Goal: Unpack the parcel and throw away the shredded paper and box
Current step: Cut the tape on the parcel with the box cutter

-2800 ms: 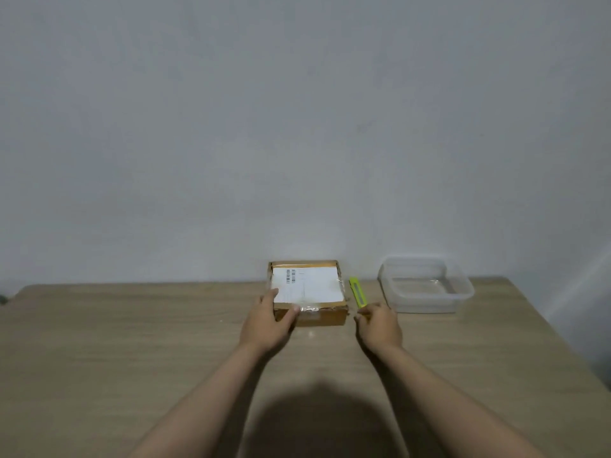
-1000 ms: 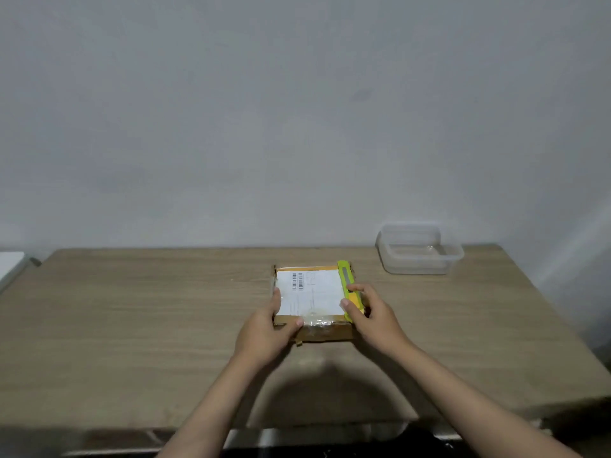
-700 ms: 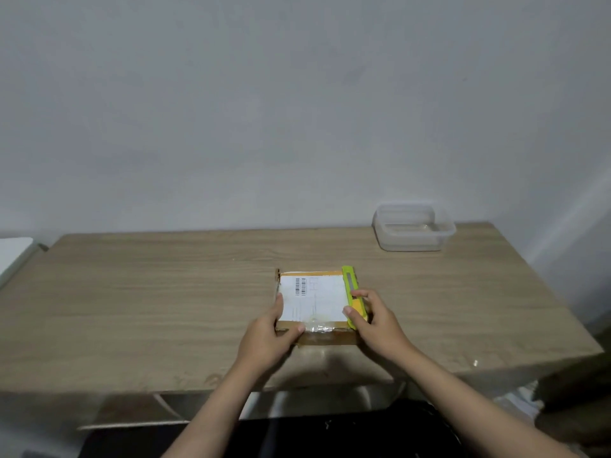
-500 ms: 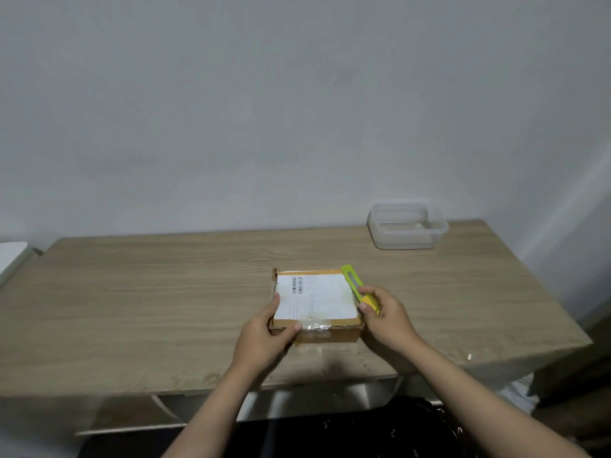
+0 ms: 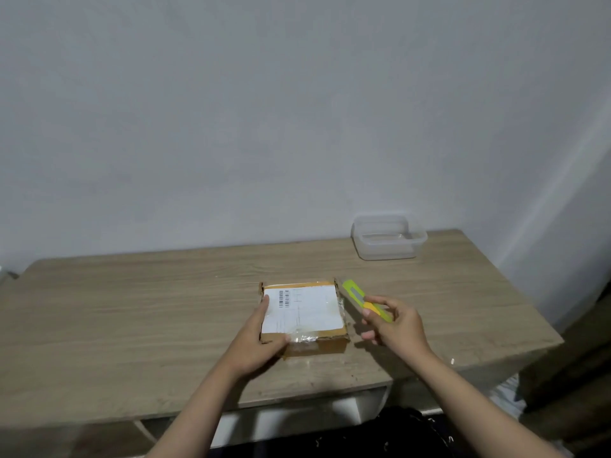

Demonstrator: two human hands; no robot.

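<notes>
A flat brown cardboard parcel (image 5: 317, 346) with a white shipping label (image 5: 305, 309) and clear tape lies closed on the wooden table (image 5: 132, 319), near its front edge. My left hand (image 5: 256, 340) grips the parcel's near left corner, thumb on the label. My right hand (image 5: 395, 327) hovers just right of the parcel, shut on a yellow-green utility knife (image 5: 358, 297) whose tip points toward the parcel's far right corner. The parcel's contents are hidden.
A clear plastic container (image 5: 388, 238) stands at the table's back right, by the grey wall. The table's front edge (image 5: 297, 399) is close below the parcel. Something dark (image 5: 380, 431) lies on the floor under the table.
Both hands pulled the parcel and knife from the back of the table toward the front edge. My right hand then lifted the knife off the parcel's right side and moved it out to the right.
</notes>
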